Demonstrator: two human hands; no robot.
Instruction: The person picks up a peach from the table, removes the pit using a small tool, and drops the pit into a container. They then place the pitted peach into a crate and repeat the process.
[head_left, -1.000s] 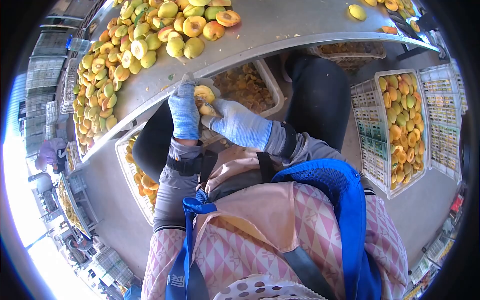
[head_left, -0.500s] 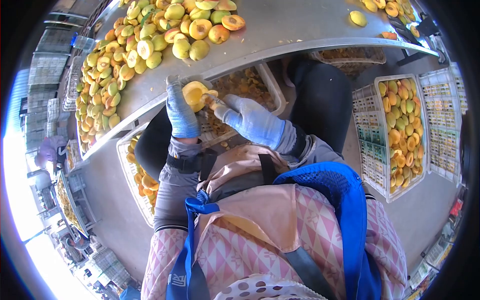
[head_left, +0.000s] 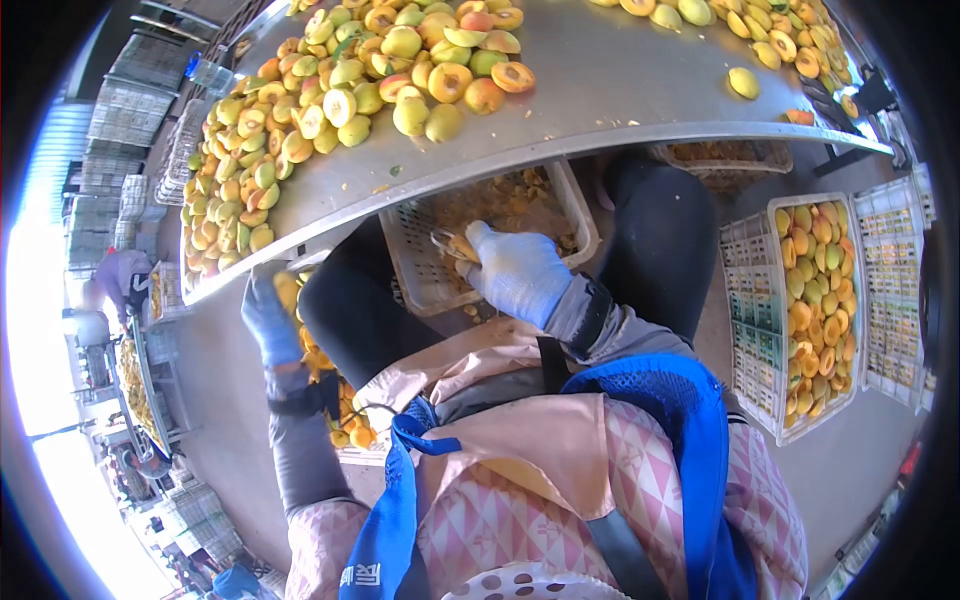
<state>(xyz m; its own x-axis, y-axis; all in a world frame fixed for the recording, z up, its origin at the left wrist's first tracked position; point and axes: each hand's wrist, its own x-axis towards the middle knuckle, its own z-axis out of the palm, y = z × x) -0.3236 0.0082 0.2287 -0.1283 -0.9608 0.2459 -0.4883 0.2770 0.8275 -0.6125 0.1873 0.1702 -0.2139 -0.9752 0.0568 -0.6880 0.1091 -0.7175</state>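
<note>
My left hand (head_left: 268,320), in a blue glove, is low at the left and grips a yellow peach half (head_left: 286,290) above a crate of peach halves (head_left: 345,425) beside my knee. My right hand (head_left: 515,270), also gloved, holds a small metal pitting tool (head_left: 447,243) with orange flesh on it. That tool is over the white crate (head_left: 420,285) of pits and scraps between my legs, under the table edge. On the steel table (head_left: 600,70) above lies a heap of whole and halved peaches (head_left: 330,100).
A white crate full of peaches (head_left: 810,300) stands on the floor at the right, with stacked trays (head_left: 895,290) beyond it. More peaches (head_left: 770,25) lie at the table's far right. Another person (head_left: 120,275) stands at the far left beside other trays.
My hands have parted. The left one swung down and left with a peach half, away from the table edge. The right one dropped with the tool over the scrap crate.
</note>
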